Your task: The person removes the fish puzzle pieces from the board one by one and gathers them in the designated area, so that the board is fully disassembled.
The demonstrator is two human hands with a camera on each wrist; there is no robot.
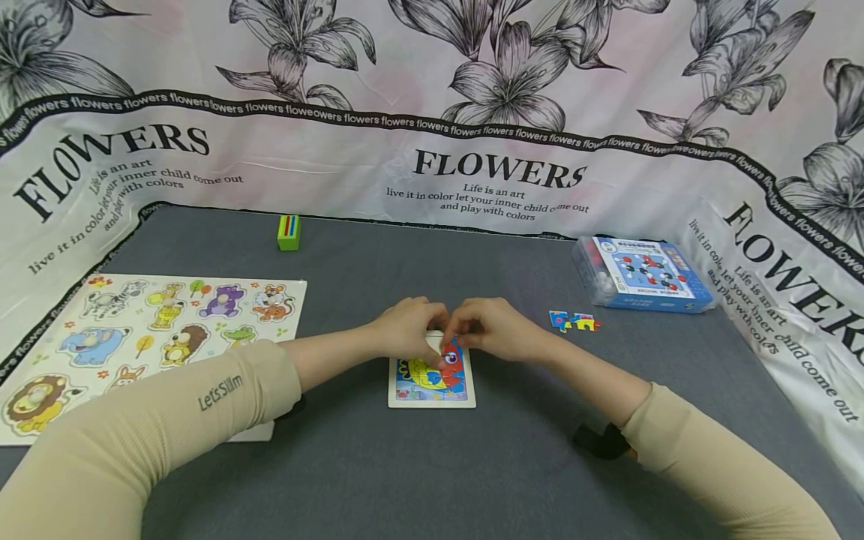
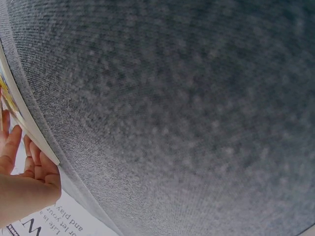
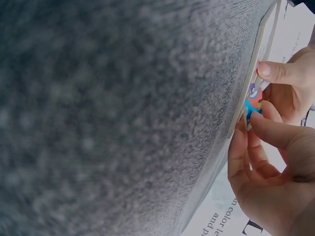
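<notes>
A small jigsaw puzzle [image 1: 432, 382] in a pale frame lies flat on the grey table, showing a yellow and red cartoon picture on blue. My left hand [image 1: 412, 328] holds its far left part, thumb on the picture and fingers at the frame's edge [image 2: 42, 140]. From the far right side, my right hand [image 1: 496, 328] pinches a blue and red puzzle piece [image 3: 252, 105] between thumb and finger, tilted at the frame. Both hands' fingertips are close together and hide the puzzle's upper part. Two loose puzzle pieces [image 1: 560, 320] lie to the right.
A large animal picture board [image 1: 151, 300] lies at left, partly under the left forearm. One small green box [image 1: 289, 234] with coloured strips stands at the back. Back right is a clear-and-blue plastic case [image 1: 648, 277]. Flower-printed cloth [image 1: 324, 165] hangs behind.
</notes>
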